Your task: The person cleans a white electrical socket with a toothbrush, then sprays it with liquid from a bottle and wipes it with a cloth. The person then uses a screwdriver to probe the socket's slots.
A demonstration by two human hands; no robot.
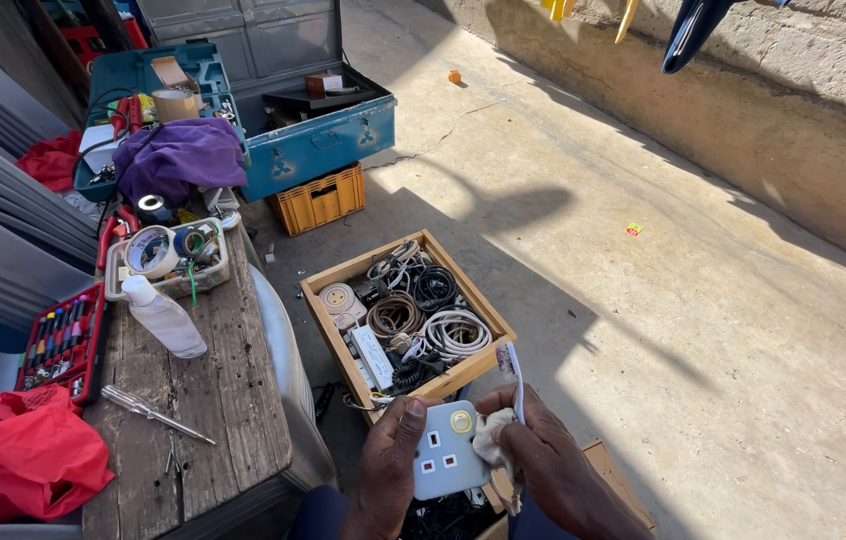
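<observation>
Socket (446, 450) gripped at its left edge by left hand (390, 462); right hand (533, 450) pinching toothbrush (512, 372) and cloth (492, 445) against its right side. Faceplate clean-looking, brushing seemingly underway. Beyond, crate (323, 290) of cables; desk (233, 400) left.

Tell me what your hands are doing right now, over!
Left hand grips white socket plate. Right hand holds toothbrush and cloth against its edge. Wooden box of cables just beyond; nothing in the way.
</observation>
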